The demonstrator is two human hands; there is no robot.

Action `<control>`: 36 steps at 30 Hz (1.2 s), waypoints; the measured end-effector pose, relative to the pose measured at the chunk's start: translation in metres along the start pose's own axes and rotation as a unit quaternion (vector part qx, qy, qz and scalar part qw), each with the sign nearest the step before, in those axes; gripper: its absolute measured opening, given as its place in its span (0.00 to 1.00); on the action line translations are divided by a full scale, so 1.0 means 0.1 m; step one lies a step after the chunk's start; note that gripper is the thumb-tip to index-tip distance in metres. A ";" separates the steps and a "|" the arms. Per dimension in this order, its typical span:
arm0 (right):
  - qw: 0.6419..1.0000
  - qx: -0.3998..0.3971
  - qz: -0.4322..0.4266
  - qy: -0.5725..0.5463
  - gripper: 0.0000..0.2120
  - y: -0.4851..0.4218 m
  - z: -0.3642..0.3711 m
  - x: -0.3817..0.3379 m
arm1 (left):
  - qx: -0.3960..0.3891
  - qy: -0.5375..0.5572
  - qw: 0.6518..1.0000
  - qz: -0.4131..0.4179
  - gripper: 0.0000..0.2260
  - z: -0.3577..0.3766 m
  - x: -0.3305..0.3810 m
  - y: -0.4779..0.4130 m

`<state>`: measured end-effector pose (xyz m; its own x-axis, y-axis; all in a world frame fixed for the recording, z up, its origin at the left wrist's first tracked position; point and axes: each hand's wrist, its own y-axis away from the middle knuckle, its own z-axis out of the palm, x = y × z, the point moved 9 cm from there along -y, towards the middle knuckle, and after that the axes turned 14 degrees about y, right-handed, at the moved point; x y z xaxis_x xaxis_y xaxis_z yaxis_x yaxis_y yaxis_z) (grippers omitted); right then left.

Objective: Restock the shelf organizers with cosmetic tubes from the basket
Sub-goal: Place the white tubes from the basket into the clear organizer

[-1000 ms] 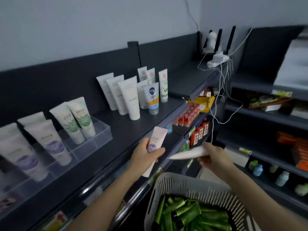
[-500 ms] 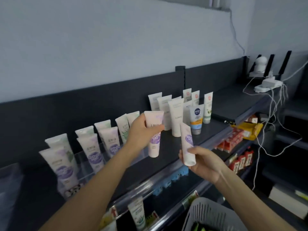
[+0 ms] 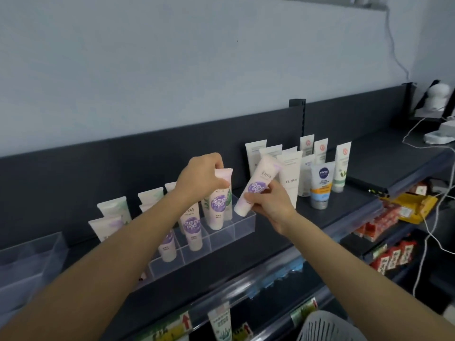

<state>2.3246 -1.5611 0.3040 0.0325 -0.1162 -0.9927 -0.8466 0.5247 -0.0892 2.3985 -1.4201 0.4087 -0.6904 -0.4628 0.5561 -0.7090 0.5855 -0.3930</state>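
**Two tubes brought up to the organizer.**
Above the basket (image 3: 327,327), a tilted tube (image 3: 258,185) is gripped by the right hand (image 3: 270,207) at the organizer's (image 3: 245,226) right end. Behind it, a second tube (image 3: 216,210), pinched at its top by the left hand (image 3: 202,179), has been lowered into a compartment, so one placement is judged nearly done.

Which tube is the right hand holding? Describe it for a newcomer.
On the dark grey shelf stands a clear acrylic organizer. Over its right end, the right hand grips a pale pink tube with purple label. Only this one tilts; neighbours stand upright.
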 end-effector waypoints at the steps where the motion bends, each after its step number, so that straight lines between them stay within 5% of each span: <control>1: 0.999 0.004 -0.012 0.033 0.15 -0.05 0.02 0.00 | -0.010 -0.010 1.000 -0.002 0.13 0.02 -0.03 0.00; 6: 0.969 -0.005 -0.057 0.240 0.15 -0.21 0.09 0.08 | -0.060 -0.079 0.995 0.004 0.12 0.16 -0.12 0.00; 12: 0.944 -0.032 -0.065 0.321 0.15 -0.32 0.20 0.19 | -0.061 -0.104 0.993 -0.006 0.11 0.14 -0.20 -0.01; 23: 0.940 -0.041 -0.078 0.330 0.13 -0.35 0.28 0.19 | -0.041 -0.081 0.996 -0.020 0.07 0.08 -0.26 0.03; 27: 0.937 -0.037 -0.082 0.338 0.13 -0.32 0.24 0.16 | -0.039 -0.073 0.996 -0.021 0.14 0.09 -0.22 0.07; 32: 0.948 -0.033 -0.073 0.307 0.24 -0.24 0.17 0.15 | -0.015 -0.092 0.996 -0.003 0.17 0.07 -0.16 0.13; 36: 0.957 0.011 -0.065 0.282 0.35 -0.04 0.00 0.07 | 0.055 -0.106 0.989 0.090 0.17 0.00 0.13 0.32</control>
<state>2.3280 -1.5644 0.2971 -0.1615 -0.6155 -0.7714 -0.8435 0.4919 -0.2159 2.3666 -1.4072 0.4035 -0.8137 -0.4932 0.3077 -0.5744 0.6006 -0.5562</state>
